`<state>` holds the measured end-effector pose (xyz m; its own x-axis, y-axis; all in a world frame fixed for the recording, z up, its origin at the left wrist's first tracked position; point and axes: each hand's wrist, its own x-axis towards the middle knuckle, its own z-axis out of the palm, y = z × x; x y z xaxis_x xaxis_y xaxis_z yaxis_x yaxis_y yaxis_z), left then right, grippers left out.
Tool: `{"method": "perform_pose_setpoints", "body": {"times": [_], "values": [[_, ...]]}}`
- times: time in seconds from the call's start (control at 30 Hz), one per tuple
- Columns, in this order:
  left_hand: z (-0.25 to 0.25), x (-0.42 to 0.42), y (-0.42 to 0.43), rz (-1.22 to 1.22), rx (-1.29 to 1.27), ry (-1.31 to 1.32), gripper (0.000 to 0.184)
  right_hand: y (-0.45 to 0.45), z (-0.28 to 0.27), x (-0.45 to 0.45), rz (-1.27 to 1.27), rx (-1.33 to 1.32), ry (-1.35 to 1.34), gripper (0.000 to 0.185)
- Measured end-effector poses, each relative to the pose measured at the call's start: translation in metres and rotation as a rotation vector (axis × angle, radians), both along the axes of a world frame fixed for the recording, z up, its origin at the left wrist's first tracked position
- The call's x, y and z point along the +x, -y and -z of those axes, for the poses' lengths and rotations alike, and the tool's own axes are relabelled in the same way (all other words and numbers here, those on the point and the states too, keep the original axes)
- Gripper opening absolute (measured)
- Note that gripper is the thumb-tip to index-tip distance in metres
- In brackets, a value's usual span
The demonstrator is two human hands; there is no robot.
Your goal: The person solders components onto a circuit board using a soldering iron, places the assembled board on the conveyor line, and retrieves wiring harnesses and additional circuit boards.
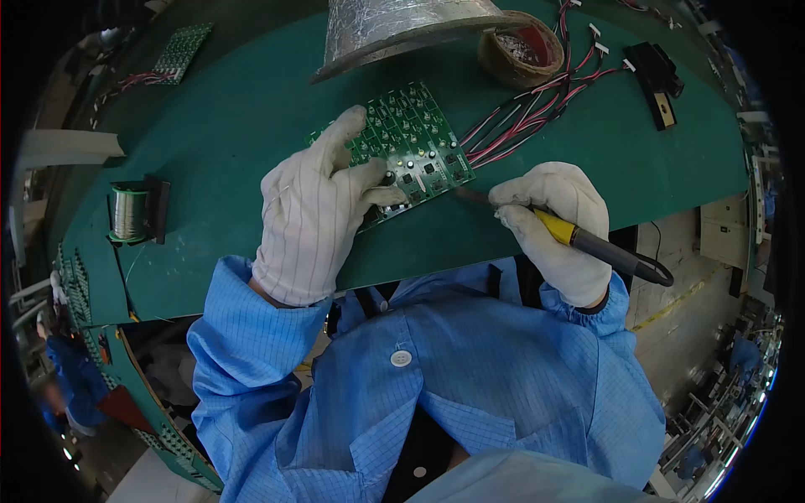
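A green circuit board (411, 142) lies at a slant on the green work surface, with small components and rows of light-coloured parts on its face. My left hand (314, 201), in a white striped glove, grips the board's left side, its fingers resting over the top; they hide part of that side. My right hand (562, 226), gloved too, is closed around a soldering iron (591, 243) with a yellow and black handle. The iron's dark tip points left, close to the board's lower right corner. Red, black and white wires (511, 130) run from the board's right edge.
Behind the board stand a foil-covered funnel-shaped duct (402, 33) and a brown round container (516, 71). A black holder (654, 80) sits at the right. On the left are a solder wire spool (130, 214) and another wired board (183, 54). The table's front edge is near my body.
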<state>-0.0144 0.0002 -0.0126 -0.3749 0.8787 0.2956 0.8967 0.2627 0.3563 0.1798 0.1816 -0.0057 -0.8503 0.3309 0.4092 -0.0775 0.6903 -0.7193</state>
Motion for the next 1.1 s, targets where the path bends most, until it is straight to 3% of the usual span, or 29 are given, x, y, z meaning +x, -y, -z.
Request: {"method": "perform_pose_setpoints", "body": {"times": [0.07, 0.13, 0.27, 0.33, 0.4, 0.47, 0.6, 0.7, 0.77, 0.8, 0.87, 0.97, 1.1], "values": [[0.010, -0.005, 0.007, -0.037, -0.047, 0.198, 0.023, 0.001, -0.003, 0.004, -0.011, -0.002, -0.003, 0.010], [0.025, -0.014, 0.017, 0.103, 0.103, -0.022, 0.023, 0.004, -0.005, 0.012, 0.079, -0.216, 0.000, 0.010], [0.022, -0.021, 0.028, 0.148, 0.084, 0.001, 0.022, 0.006, -0.008, 0.019, 0.200, -0.562, -0.029, 0.012], [0.005, -0.018, 0.024, 0.187, 0.222, -0.224, 0.022, 0.006, -0.008, 0.024, 0.200, -0.609, -0.028, 0.013], [-0.012, -0.013, 0.022, 0.147, 0.171, -0.257, 0.022, 0.007, -0.006, 0.024, 0.200, -0.656, -0.025, 0.015], [-0.010, -0.014, 0.026, 0.106, 0.119, -0.292, 0.022, 0.010, -0.002, 0.020, 0.165, -0.584, -0.081, 0.016], [0.006, -0.024, 0.035, 0.142, -0.150, -0.100, 0.022, 0.016, -0.007, 0.016, 0.144, -0.612, -0.033, 0.016], [0.003, -0.021, 0.039, 0.139, -0.081, -0.077, 0.018, 0.024, -0.005, 0.009, 0.151, -0.585, -0.066, 0.014], [-0.006, -0.013, 0.035, 0.120, 0.074, 0.183, 0.011, 0.027, -0.003, 0.003, 0.138, -0.421, -0.047, 0.013], [-0.002, -0.011, 0.032, 0.119, 0.075, 0.184, 0.011, 0.028, -0.002, -0.001, 0.132, -0.366, -0.042, 0.013], [0.012, -0.008, 0.025, 0.064, 0.230, 0.281, 0.020, 0.029, 0.004, -0.009, 0.089, -0.187, -0.065, 0.014], [0.013, 0.000, 0.022, 0.019, 0.164, 0.419, 0.025, 0.031, 0.006, -0.016, 0.053, 0.007, -0.062, 0.016], [0.018, 0.003, 0.017, 0.040, 0.174, 0.317, 0.024, 0.031, 0.009, -0.018, 0.074, 0.031, -0.046, 0.017]]}}
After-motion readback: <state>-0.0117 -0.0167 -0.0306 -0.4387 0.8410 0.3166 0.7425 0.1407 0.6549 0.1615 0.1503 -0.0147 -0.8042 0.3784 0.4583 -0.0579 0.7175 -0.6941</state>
